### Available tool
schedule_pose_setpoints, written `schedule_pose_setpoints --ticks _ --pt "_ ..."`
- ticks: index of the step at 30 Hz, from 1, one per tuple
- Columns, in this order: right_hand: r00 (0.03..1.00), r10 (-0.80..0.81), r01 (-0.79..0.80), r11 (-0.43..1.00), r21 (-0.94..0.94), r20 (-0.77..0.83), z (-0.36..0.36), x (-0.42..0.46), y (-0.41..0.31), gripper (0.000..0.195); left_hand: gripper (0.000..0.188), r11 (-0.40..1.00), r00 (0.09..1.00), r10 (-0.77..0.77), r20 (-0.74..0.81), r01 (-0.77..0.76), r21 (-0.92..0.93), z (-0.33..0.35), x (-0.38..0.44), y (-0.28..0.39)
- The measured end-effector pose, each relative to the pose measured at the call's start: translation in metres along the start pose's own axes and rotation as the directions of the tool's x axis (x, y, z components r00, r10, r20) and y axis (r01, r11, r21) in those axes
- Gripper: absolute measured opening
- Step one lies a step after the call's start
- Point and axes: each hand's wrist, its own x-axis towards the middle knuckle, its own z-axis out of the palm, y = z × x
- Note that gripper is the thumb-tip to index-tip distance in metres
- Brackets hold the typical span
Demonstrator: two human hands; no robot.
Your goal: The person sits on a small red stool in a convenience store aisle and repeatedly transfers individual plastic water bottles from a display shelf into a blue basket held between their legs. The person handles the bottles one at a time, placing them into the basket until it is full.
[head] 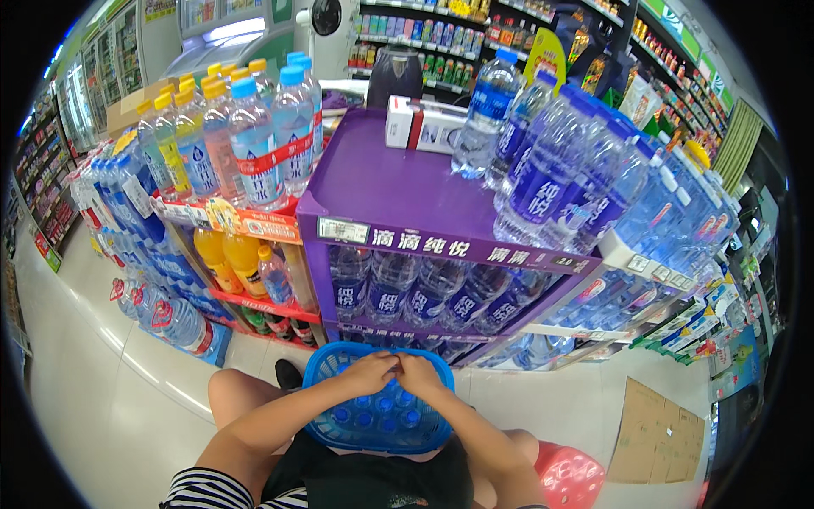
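Note:
My left hand (373,373) and my right hand (417,375) meet over the far half of a blue plastic basket (314,425). Their fingers are bent together, and what they touch or hold between them is hidden. Inside the basket stand several upright bottles with blue caps (385,404). The basket rests at my lap, between my knees. Just beyond it rises a purple display shelf (400,172), its lower level lined with water bottles (385,289) in purple labels. More purple-labelled bottles (540,184) stand on the right of its top.
A red-and-white box (423,124) lies on the purple shelf. Drink bottles (254,153) fill a red rack to the left. Large water jugs (181,327) stand on the floor. To the right are a pink stool (569,477) and flattened cardboard (658,432).

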Motion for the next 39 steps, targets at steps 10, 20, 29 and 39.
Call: schedule_pose_setpoints --ticks 10,20,29,39 --pt "0.571 -0.623 0.368 0.776 -0.512 -0.535 -0.326 0.031 -0.175 0.014 0.045 0.723 0.42 0.683 -0.597 -0.505 0.472 -0.225 0.053 0.183" --pt "0.717 -0.223 -0.277 0.778 -0.564 -0.66 -0.466 0.157 -0.218 0.036 0.075 0.907 0.594 0.395 -0.701 -0.372 0.197 -0.312 0.167 0.195" --pt "0.801 -0.281 -0.223 0.68 -0.698 -0.529 -0.449 0.126 -0.228 0.031 0.095 0.955 0.716 0.222 -0.662 -0.296 0.0 -0.295 0.174 0.182" --pt "0.678 -0.534 0.019 0.7 -0.714 -0.506 -0.409 0.038 -0.219 0.035 0.078 0.931 0.643 0.297 -0.706 -0.359 0.065 -0.265 0.119 0.213"
